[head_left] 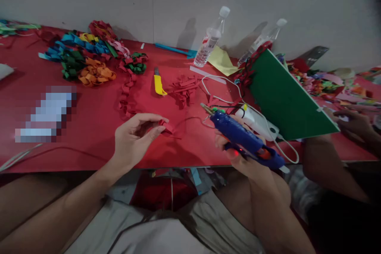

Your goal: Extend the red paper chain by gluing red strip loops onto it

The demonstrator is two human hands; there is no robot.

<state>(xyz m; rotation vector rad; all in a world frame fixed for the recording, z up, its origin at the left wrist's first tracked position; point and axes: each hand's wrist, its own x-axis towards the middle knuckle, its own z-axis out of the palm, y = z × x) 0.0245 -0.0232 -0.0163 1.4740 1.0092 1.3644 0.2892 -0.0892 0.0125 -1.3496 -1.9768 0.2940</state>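
L hand [131, 141]: fingers pinched on a red paper strip [168, 126], just above desk [95, 113] nr front edge. R hand [247, 166]: fingers wrapped round blue glue gun [238, 131], red light lit at grip, nozzle up-left, apart from strip. Bottle [208, 45], white cap: red/white label, print too small to read. 2nd bottle [264, 36] to its R, label ditto. Yellow cutter [158, 84] betw. red paper chain [127, 90] & red strip pile [185, 89].

The left hand [131, 139] pinches a red paper strip [167, 126] over the table [92, 109]; the right hand [245, 164] grips a blue glue gun [238, 130].
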